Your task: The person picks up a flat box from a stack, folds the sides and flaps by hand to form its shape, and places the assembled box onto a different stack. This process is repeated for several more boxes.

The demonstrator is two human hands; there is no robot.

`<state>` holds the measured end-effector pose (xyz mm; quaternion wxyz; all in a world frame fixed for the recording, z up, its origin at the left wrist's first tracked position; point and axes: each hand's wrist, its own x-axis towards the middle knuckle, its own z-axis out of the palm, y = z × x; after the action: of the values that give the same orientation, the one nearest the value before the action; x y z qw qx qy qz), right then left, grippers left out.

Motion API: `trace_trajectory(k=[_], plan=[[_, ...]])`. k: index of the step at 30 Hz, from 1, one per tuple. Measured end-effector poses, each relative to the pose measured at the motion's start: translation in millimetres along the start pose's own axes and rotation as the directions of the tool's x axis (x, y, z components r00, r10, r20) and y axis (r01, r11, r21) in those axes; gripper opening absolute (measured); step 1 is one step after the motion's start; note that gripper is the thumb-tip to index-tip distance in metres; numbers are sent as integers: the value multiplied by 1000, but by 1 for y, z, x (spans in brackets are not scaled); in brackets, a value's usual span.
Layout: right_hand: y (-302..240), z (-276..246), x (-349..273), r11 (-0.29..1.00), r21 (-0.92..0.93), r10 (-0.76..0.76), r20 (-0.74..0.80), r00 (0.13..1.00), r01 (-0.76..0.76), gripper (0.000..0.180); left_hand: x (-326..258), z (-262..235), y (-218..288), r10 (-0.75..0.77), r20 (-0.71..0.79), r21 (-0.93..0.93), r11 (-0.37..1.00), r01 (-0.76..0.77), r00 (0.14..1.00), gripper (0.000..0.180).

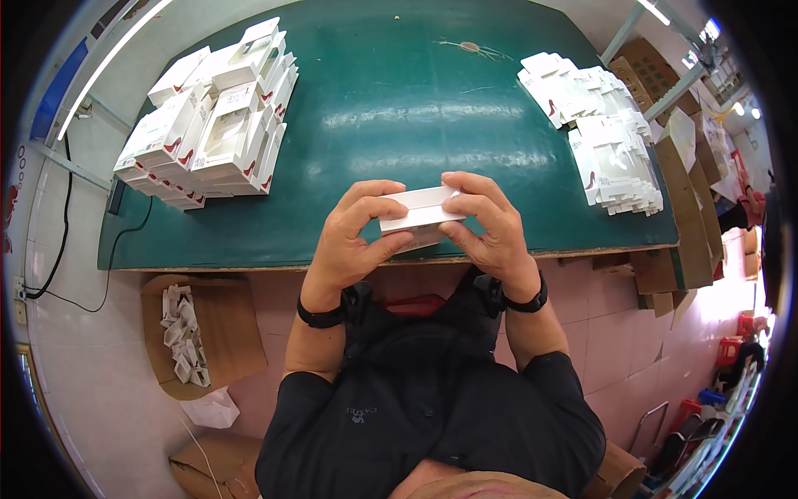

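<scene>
Both hands, left hand (pixel 353 237) and right hand (pixel 490 224), gripped a small white cardboard box (pixel 420 209) over the smooth green bench (pixel 399 116)

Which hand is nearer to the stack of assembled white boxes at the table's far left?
The left hand. It grips the left end of the small white box, on the side toward the stack of assembled boxes. The right hand grips the box's other end, farther away.

Single head view, worn high, looking steeply down over the person's chest. Fisheye is bending the green table (pixel 399 108) edges toward the rim. Hands sitting close, mid-frame; floor and cartons showing at both sides.
</scene>
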<state>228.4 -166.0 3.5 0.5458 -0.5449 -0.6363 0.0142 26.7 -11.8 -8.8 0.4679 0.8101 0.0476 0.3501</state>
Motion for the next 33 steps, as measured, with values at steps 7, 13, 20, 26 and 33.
trace_trajectory(k=[7,13,20,26,33], plan=[[6,-1,-2,1000,2,-13,8,1000,13,45,1,2,0,1,-3,-45,999,-1,1000,42],[6,0,1,998,34,45,4,999,-45,58,1,8,3,-35,-155,-231,973,-2,987,51],[0,3,-5,981,107,162,10,987,-162,64,-1,5,-1,124,-126,-91,986,-136,984,57],[7,1,-7,997,-62,36,14,999,-35,60,-7,3,1,124,-107,25,992,-122,987,63],[4,19,-1,961,-229,-172,-63,983,153,52,-15,18,18,17,-269,297,953,66,963,72]])
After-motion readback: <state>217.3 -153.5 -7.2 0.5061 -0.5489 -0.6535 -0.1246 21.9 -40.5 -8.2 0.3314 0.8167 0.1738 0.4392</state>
